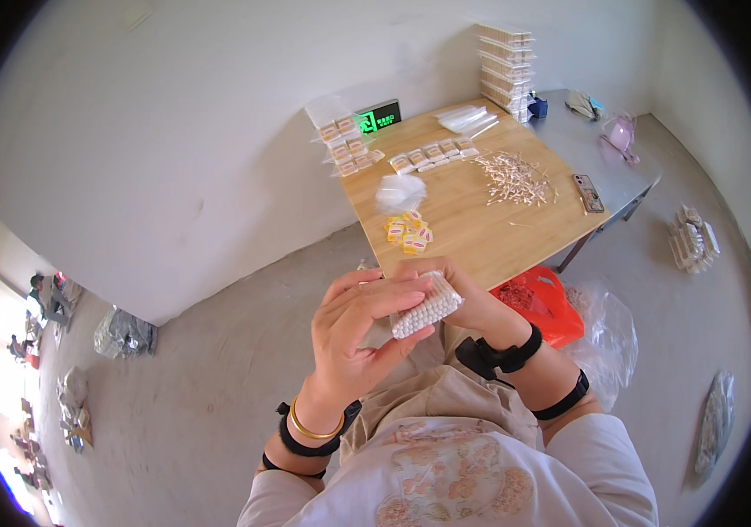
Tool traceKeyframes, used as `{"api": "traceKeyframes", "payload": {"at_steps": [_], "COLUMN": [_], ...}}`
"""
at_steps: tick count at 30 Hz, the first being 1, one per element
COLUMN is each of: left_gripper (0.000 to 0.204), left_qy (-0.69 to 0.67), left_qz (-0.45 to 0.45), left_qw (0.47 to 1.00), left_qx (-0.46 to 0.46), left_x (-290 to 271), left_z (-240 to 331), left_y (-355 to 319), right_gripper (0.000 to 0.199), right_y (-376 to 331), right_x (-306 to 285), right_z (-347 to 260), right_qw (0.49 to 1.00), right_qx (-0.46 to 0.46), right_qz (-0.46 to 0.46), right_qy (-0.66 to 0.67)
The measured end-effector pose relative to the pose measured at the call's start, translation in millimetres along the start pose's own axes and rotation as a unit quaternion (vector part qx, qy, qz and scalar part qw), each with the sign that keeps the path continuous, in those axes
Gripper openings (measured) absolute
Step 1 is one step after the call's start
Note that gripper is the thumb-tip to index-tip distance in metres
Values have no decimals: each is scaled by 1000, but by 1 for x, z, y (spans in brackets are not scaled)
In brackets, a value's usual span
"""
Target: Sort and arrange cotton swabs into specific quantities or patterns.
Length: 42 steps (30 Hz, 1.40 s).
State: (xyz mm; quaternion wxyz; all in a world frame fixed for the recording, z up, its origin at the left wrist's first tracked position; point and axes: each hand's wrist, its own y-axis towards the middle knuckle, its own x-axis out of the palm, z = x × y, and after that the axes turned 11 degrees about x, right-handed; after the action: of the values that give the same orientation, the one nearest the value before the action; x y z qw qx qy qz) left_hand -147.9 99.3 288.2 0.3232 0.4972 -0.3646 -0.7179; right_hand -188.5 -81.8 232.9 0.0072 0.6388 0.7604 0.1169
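Note:
Between my two hands is a pack of cotton swabs (428,307), its white tips lined up in rows and facing me. My left hand (353,321) is closed around it, fingers over the top and thumb along the lower edge. From the far side my right hand (472,303) grips the same pack, most of its fingers hidden behind it. Beyond the hands, at the near edge of the wooden table (472,233), lie small yellow and white cards (409,233). Clear plastic bags (400,193) rest just behind them.
Loose cotton swabs (516,178) are heaped on the table near a phone (588,193). Packed swabs (433,155) line the back, with stacks at left (345,145) and far right (507,70). A red bag (542,307) sits on the floor beside the table. A green sign (380,117) leans near the wall.

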Motion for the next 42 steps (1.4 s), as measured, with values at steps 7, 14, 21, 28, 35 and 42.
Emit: {"api": "traceKeyframes", "payload": {"at_steps": [7,14,21,28,35,42], "left_gripper": [33,31,25,20,29,35], "left_qy": [32,10,17,-25,-234,-296], "left_qz": [16,25,44,117,133,133], "left_qw": [999,999,999,968,898,866], "left_qx": [24,21,-14,-221,-348,-380], "left_x": [-5,-4,1,15,27,41], "left_z": [-5,-8,-14,-29,-33,-34], "left_y": [3,4,-3,-26,-28,-36], "right_gripper": [17,14,18,20,29,29], "right_y": [2,4,-6,-16,-10,-5], "right_x": [-3,-12,-12,-19,-1,10], "right_z": [6,11,11,29,15,17], "right_qw": [997,995,997,994,980,959], "right_qx": [-46,-61,-5,61,-18,-33], "right_qz": [24,0,-16,68,200,271], "right_qy": [-59,-74,-81,67,-12,-75]}}
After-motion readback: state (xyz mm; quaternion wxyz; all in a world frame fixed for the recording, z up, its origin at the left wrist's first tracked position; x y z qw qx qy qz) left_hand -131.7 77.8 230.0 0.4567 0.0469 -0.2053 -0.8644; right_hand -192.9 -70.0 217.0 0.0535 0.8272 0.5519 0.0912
